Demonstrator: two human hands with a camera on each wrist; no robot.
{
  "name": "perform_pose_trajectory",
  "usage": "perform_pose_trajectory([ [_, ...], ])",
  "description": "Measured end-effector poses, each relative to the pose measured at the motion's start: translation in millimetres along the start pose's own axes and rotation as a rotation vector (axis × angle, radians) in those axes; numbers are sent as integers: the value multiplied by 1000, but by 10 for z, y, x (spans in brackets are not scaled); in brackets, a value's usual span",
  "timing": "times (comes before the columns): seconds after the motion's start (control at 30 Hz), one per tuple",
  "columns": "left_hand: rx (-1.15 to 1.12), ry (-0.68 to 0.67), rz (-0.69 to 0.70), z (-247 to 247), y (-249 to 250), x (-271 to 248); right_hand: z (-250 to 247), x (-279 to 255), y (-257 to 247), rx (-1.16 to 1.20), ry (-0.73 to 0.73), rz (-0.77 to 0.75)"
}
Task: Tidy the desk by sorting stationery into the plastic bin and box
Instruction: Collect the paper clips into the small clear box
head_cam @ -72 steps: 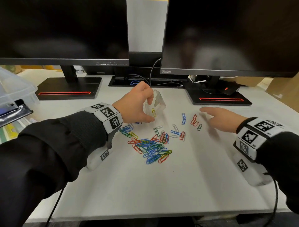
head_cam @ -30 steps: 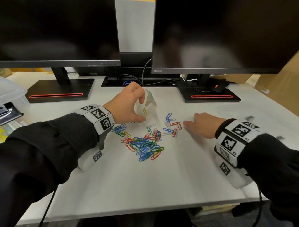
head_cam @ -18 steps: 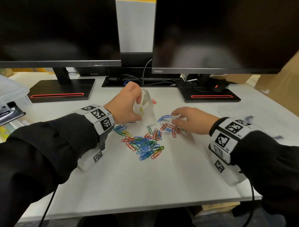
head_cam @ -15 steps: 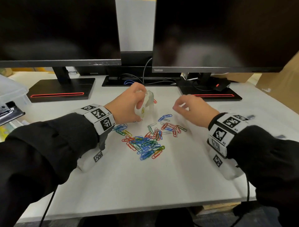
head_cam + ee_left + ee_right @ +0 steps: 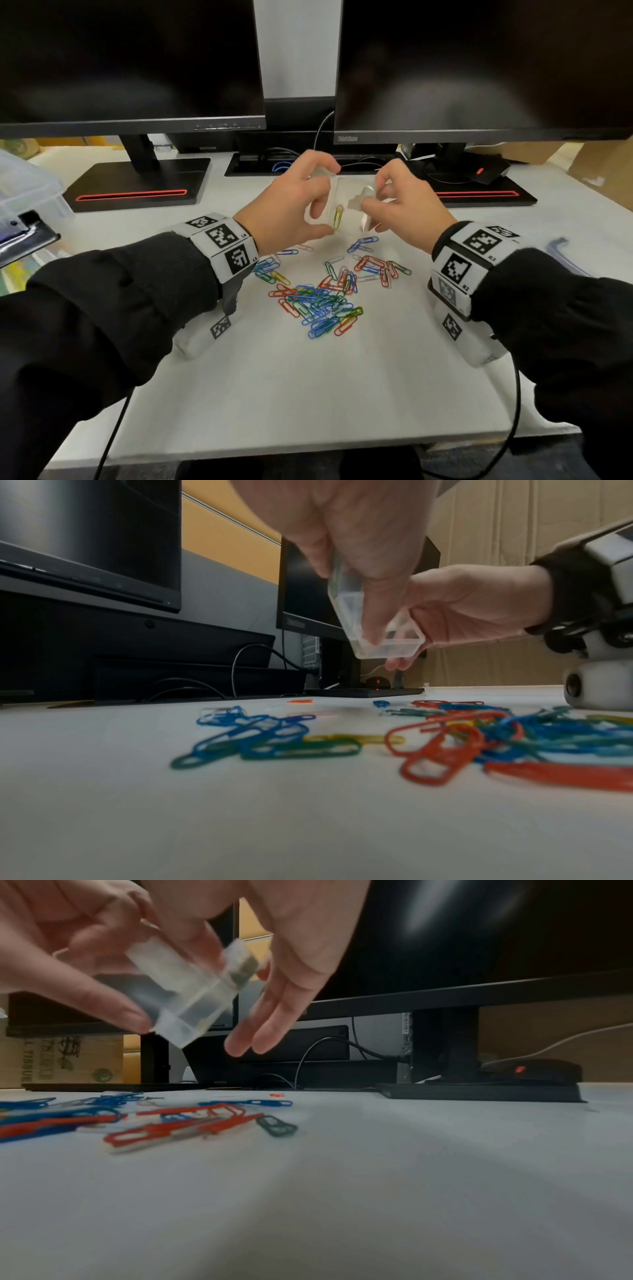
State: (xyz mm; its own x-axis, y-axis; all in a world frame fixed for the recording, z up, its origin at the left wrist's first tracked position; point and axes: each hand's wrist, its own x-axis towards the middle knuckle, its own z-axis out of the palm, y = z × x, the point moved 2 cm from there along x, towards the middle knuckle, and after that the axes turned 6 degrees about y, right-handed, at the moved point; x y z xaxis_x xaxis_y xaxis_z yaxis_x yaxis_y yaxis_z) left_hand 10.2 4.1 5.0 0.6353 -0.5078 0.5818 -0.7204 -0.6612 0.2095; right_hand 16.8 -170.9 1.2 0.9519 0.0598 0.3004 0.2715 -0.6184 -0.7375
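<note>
My left hand (image 5: 320, 205) grips a small clear plastic box (image 5: 337, 205) just above the desk, thumb below and fingers on top. One yellow paper clip (image 5: 338, 216) lies inside it. My right hand (image 5: 375, 195) pinches the box's right end, at its loose flap (image 5: 358, 202), with thumb and forefinger. In the right wrist view the box (image 5: 185, 993) sits between thumb and forefinger while the other fingers (image 5: 260, 1026) hang straight. In the left wrist view the box (image 5: 387, 642) is tilted. Several coloured paper clips (image 5: 322, 301) lie heaped on the white desk below both hands.
A clear plastic bin (image 5: 24, 185) and a black clipboard clip (image 5: 24, 236) sit at the left edge. Two monitors on black stands (image 5: 137, 185) and cables (image 5: 281, 161) line the back. A black mouse (image 5: 489, 169) lies behind on the right. Bare desk (image 5: 308, 394) lies in front.
My right hand swept stray clips leftward toward the pile, then rose off the desk and took hold of the box's end. My left hand lifted the box a little.
</note>
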Motion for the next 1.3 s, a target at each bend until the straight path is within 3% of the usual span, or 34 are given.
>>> perform_pose_trajectory([
  [0.13,27,154,-93,-22,-68,17,4,15,18,-89,-14,11],
  [0.3,57,79,-151,48,-110,110,8,-11,-29,-150,-43,-169],
  [0.47,-32,139,-44,130,-77,258,63,3,27,-266,-184,-139],
  [0.53,-42,129,-44,186,-89,313,47,29,49,-298,-126,-97],
  [0.6,-18,110,-128,241,-185,374,0,71,76,-321,9,-52],
  [0.67,39,-4,-235,317,-339,425,-36,95,113,-351,95,15],
  [0.8,140,-428,-425,530,-533,490,-61,111,150,-351,150,103],
  [1.03,194,-818,-441,669,-395,544,-68,134,145,-293,191,151],
  [1.2,80,-972,-382,498,-292,230,-90,121,152,-274,198,185],
  [1.3,-107,-980,-429,306,-175,7,-108,105,136,-264,203,190],
])
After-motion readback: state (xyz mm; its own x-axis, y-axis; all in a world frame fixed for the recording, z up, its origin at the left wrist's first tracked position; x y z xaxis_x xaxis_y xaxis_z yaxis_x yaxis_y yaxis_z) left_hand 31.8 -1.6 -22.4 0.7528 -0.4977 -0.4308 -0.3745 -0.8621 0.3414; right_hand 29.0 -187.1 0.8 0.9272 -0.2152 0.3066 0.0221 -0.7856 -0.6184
